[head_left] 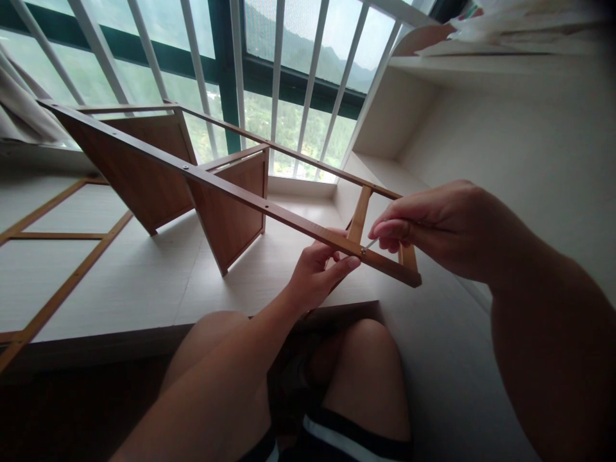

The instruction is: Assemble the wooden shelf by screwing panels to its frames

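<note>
A wooden shelf frame (231, 192) lies tilted on a pale window ledge (144, 282), with two brown panels fixed between its long rails. My left hand (317, 269) grips the near rail close to its end, thumb on top. My right hand (433, 224) is closed in a pinch on a thin metal tool (369, 244), whose tip meets a screw in the rail beside my left thumb. The tool's handle is hidden inside the fingers.
A second flat wooden frame (62, 282) lies on the ledge at the left. White window bars (308, 83) stand behind. A white shelf unit (481, 115) rises on the right. My knees (366, 359) sit below the ledge's front edge.
</note>
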Demonstrator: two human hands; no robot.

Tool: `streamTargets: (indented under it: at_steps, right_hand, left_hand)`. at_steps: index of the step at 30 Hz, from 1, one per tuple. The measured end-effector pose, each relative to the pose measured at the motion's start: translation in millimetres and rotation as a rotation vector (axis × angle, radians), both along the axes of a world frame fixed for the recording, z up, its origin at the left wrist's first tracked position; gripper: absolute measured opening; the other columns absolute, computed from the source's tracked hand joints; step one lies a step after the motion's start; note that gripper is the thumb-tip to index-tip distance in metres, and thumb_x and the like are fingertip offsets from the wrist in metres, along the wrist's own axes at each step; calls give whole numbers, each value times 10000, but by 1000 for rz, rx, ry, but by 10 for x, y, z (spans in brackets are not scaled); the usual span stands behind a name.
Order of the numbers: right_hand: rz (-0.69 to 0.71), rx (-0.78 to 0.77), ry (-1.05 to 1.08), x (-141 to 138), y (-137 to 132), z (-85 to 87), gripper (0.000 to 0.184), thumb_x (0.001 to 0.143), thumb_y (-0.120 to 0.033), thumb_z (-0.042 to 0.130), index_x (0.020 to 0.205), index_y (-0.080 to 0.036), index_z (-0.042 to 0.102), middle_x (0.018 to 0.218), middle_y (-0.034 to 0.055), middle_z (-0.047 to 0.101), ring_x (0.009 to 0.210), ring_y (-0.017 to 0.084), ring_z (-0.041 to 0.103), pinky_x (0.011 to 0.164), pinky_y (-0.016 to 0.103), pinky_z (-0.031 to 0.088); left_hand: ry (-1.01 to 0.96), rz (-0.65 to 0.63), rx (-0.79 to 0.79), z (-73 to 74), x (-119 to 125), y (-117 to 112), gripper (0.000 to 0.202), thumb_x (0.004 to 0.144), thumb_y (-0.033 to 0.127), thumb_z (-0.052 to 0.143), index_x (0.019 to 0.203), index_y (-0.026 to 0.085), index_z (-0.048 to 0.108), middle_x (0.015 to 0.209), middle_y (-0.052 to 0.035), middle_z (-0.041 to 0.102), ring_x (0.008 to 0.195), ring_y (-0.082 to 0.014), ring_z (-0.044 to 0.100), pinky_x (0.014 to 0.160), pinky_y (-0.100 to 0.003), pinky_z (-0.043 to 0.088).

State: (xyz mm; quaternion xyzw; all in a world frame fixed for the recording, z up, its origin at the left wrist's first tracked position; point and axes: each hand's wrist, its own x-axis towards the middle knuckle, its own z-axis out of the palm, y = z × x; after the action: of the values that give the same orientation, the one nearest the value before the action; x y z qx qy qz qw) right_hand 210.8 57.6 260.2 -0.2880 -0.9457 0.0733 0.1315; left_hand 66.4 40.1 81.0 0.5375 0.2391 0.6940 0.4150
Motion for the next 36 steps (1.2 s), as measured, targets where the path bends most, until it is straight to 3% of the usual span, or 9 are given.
streamTargets:
  at_steps: [3,6,11,14,19,22,27,36]
  right_hand:
    - [-65,162,-41,-87,-64,-26,364,898,-401,531,644,-188,682,524,10,564,494,126,476,536,292,320]
    - [-217,292,-64,-178,-151,-89,445,910,-391,489,533,-182,602,465,12,476,468,122,391,514,308,237]
    - [-375,395,-28,-223,-275,-120,456,930,-404,448,550,-192,585,457,25,453,466,135,363,515,320,215]
    - [-333,404,-10,-170,-289,-50,429,945,-411,443,619,-185,604,497,19,486,476,129,389,525,309,233]
    - [-100,322,-60,-40,-204,40,285,920,-402,525,752,-214,658,598,8,580,530,137,478,565,289,313]
    - [-30,306,-84,0,-161,39,229,915,-365,538,788,-232,676,683,28,633,606,163,549,593,295,343]
    - [12,320,-132,-4,-163,22,221,925,-282,512,788,-212,670,768,51,654,686,184,584,627,300,375]
    - [-42,196,-217,-72,-229,85,352,949,-432,407,825,-268,692,820,79,686,811,249,609,676,337,410]
  left_hand:
    - [-11,-4,-12,-1,8,-7,214,798,371,694,890,177,704,1093,-75,595,888,-165,546,738,-286,445]
    - [-28,-19,-18,-11,22,-6,206,797,359,698,897,178,702,1110,-73,584,891,-163,549,750,-291,449]
    - [-42,-20,-17,-14,32,-3,193,793,351,704,877,178,704,1103,-69,576,894,-162,548,755,-296,446]
    - [-34,-11,-28,-6,26,-8,192,794,356,702,859,175,706,1098,-68,578,852,-146,539,727,-288,441]
    - [-29,-9,-26,-3,19,-10,209,790,369,704,869,177,708,1107,-72,586,885,-160,544,740,-291,446]
    - [-20,-4,-32,-5,17,-11,213,791,371,702,872,174,708,1095,-72,591,869,-155,542,732,-287,444]
    - [-22,0,-40,-9,12,-15,217,785,372,707,853,166,704,1104,-74,590,885,-159,545,751,-288,446]
    - [-23,0,-35,-12,22,-10,234,784,387,706,889,177,708,1101,-74,599,878,-162,554,738,-285,446]
